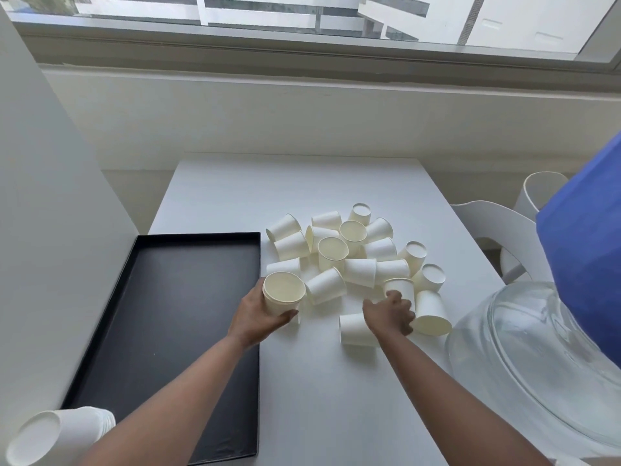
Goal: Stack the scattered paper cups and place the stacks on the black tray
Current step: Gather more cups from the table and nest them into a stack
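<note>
Several white paper cups (356,253) lie scattered in a heap on the white table (302,183), some upright, some on their sides. My left hand (258,317) grips a short upright stack of cups (284,294) beside the right rim of the black tray (168,314). My right hand (389,314) curls its fingers round one cup (401,287) at the heap's near edge. Another cup (354,331) lies on its side under that wrist. A stack of cups (57,435) lies on its side at the tray's near left corner.
A large clear glass bowl (537,358) stands upside down at the table's right edge. Behind it are a white chair (497,227) and a blue cloth (588,250). A white wall panel (50,230) borders the tray on the left. A window ledge runs behind the table.
</note>
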{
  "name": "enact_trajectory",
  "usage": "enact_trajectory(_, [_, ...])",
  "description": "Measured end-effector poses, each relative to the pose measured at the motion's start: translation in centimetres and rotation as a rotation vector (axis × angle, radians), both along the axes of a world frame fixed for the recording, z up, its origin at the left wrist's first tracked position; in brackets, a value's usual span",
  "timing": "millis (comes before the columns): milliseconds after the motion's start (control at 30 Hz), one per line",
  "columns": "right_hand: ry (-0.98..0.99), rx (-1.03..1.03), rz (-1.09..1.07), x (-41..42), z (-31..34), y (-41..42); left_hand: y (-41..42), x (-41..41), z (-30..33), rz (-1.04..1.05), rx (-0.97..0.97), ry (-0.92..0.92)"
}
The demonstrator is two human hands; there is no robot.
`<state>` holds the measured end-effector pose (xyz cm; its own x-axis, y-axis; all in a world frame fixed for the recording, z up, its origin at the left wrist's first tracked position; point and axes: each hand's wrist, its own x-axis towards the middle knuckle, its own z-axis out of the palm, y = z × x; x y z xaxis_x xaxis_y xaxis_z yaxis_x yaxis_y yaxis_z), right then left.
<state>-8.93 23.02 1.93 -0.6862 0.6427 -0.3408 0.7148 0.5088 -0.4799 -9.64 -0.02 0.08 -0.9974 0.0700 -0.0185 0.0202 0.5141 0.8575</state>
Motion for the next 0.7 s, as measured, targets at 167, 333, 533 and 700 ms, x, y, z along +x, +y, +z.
enact_trajectory(167, [-0.149,-0.207,-0.015,0.4,-1.5,1.0,0.4,0.2,-0.2,0.010,-0.051,-0.014])
enact_trajectory(333, [0.027,-0.245,-0.003,0.0,-0.4,0.1,0.3,0.3,-0.2,0.017,-0.082,-0.030])
enact_trajectory(533, [0.738,-0.229,0.066,-0.9,4.3,-2.9,0.1,0.6,0.0,0.014,-0.076,-0.061])
enact_trajectory(700, [0.984,-0.212,0.574,-0.8,5.4,-5.5,0.2,0.8,0.1,-0.007,-0.049,-0.033])
